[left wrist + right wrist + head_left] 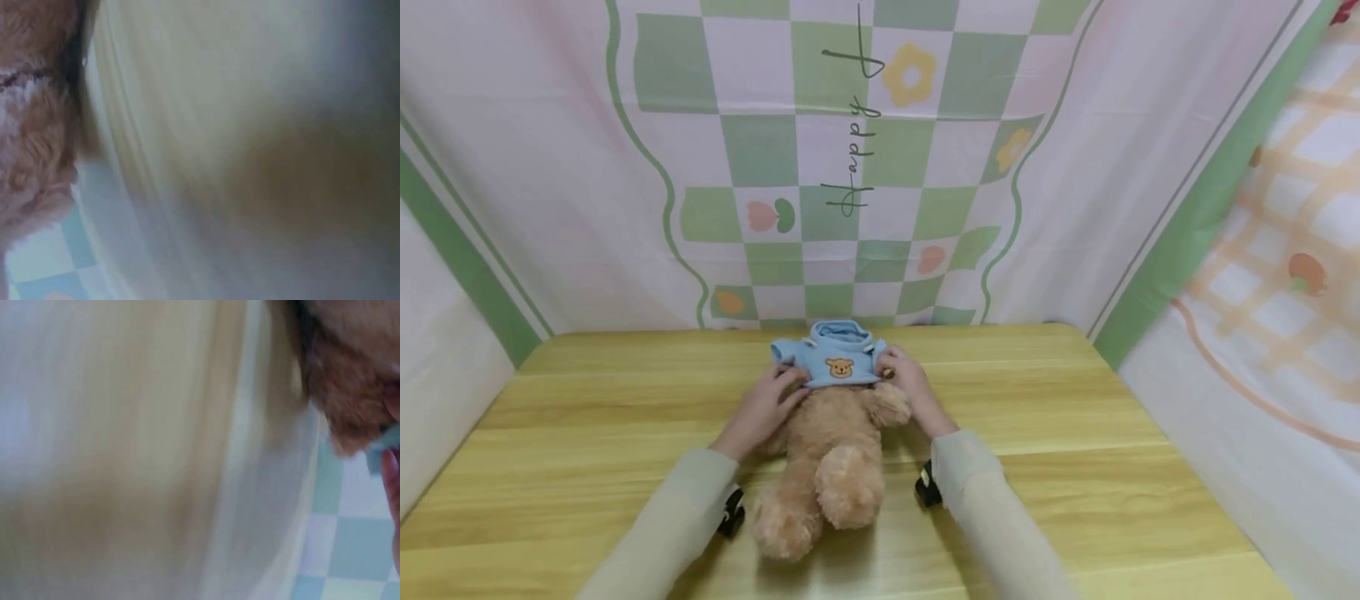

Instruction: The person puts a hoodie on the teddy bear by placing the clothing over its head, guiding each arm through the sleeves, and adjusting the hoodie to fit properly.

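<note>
Blue shirt [835, 352]: small, hooded-top style, short sleeves, bear-face patch [840, 367] on front; lies at the far end of the plush toy [835, 425], neck hole toward the backdrop, hem against the brown fur.
Plush toy: light-brown, fluffy, on the table between the two forearms; feet point toward the wearer of the head camera, one foot higher than the other; upper end meets the shirt hem.
Plush arm [889, 405]: sticks out below the hem on the right side, just beside the right hand.
Left hand [765, 407]: fingers bent, pinching the shirt at its lower left corner, near the left shirt sleeve; exact thumb contact hard to tell.
Right hand [910, 383]: fingers curled, pinching the shirt's right side at the sleeve; right wrist view shows a fingertip [390, 464] at blue cloth, beside fur.
Left wrist view: fur with a dark seam along the left edge, table surface blurred, left hand's grip not readable here.
Cuffs: pale long sleeves on both forearms [681, 504]; black device [732, 512] under the left wrist, another black device [928, 485] under the right.
Table [1037, 400]: yellowish wood grain, toy near its middle.
Backdrop [756, 150]: white cloth, green checks, flowers, sideways "Happy" lettering.
Right-side cloth [1315, 192]: orange grid pattern, green border strip.
</note>
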{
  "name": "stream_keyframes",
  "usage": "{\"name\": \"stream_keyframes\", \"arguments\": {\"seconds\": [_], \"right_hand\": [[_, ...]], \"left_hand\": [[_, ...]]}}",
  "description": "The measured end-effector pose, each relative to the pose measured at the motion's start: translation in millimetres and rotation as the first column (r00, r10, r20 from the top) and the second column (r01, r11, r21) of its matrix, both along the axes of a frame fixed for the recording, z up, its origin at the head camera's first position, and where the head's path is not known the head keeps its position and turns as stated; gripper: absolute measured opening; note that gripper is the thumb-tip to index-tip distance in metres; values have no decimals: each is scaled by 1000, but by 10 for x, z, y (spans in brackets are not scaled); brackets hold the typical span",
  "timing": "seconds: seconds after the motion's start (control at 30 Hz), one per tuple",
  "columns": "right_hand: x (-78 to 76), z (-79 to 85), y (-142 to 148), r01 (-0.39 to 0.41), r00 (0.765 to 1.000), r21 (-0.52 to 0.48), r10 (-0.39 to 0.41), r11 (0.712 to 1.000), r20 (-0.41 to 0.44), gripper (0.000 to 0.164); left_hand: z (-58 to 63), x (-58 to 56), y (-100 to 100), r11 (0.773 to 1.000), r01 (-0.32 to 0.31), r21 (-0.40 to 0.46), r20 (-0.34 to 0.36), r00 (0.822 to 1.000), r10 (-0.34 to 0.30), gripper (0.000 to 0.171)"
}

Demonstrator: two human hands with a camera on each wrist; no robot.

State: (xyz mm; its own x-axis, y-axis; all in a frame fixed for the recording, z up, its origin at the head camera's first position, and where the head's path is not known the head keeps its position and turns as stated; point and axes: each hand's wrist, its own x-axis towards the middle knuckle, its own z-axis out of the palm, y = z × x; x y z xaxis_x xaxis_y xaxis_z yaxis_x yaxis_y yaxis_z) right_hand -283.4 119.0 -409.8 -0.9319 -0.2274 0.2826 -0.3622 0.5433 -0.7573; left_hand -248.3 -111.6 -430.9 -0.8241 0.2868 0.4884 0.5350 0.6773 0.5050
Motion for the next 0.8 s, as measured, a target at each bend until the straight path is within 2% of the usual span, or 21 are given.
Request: {"name": "stream_keyframes", "arguments": {"seconds": [0.03,0.07,0.13,0.2,0.27,0.3,0.37,0.43,0.47,0.53,0.6,0.67,0.77,0.8], "right_hand": [[0,9,33,-18,1000,33,18,999,-12,6],[-3,12,66,-44,997,96,50,994,-61,7],[-9,17,115,-88,986,171,110,981,-126,8],[-9,20,144,-137,974,180,166,974,-154,9],[-4,18,157,-195,966,161,217,968,-139,12],[2,18,158,-218,968,129,232,967,-100,16],[22,21,147,-235,972,30,234,972,30,24],[32,38,116,-227,959,-45,231,973,166,33],[34,27,100,-224,957,-52,230,973,178,33],[39,15,68,-220,960,-42,224,975,165,33],[40,-5,43,-228,970,13,226,974,91,32],[45,-42,12,-201,979,57,202,978,-8,32],[54,-37,-42,-134,991,17,134,991,17,24],[55,-30,-65,-101,993,-25,102,995,53,22]], "left_hand": [[10,-3,-10,999,4,-46,-71,997,-7,10],[23,-6,-21,996,7,-89,-152,988,-21,10],[47,-16,-43,987,11,-163,-284,957,-58,10],[74,-26,-63,977,33,-210,-328,939,-102,11],[97,-28,-81,970,63,-237,-288,949,-132,13],[107,-24,-90,966,80,-244,-234,962,-139,17],[128,-15,-99,965,112,-237,-99,985,-139,28],[139,-8,-118,965,124,-230,2,992,-127,41],[140,-8,-121,964,123,-235,21,992,-121,47],[131,-12,-118,963,123,-242,21,992,-121,56],[104,-17,-107,959,108,-263,-27,992,-120,57],[70,-18,-95,957,88,-276,-72,991,-112,55],[38,-7,-80,962,59,-267,-95,992,-87,50],[31,-5,-78,964,51,-263,-103,992,-80,49]]}}
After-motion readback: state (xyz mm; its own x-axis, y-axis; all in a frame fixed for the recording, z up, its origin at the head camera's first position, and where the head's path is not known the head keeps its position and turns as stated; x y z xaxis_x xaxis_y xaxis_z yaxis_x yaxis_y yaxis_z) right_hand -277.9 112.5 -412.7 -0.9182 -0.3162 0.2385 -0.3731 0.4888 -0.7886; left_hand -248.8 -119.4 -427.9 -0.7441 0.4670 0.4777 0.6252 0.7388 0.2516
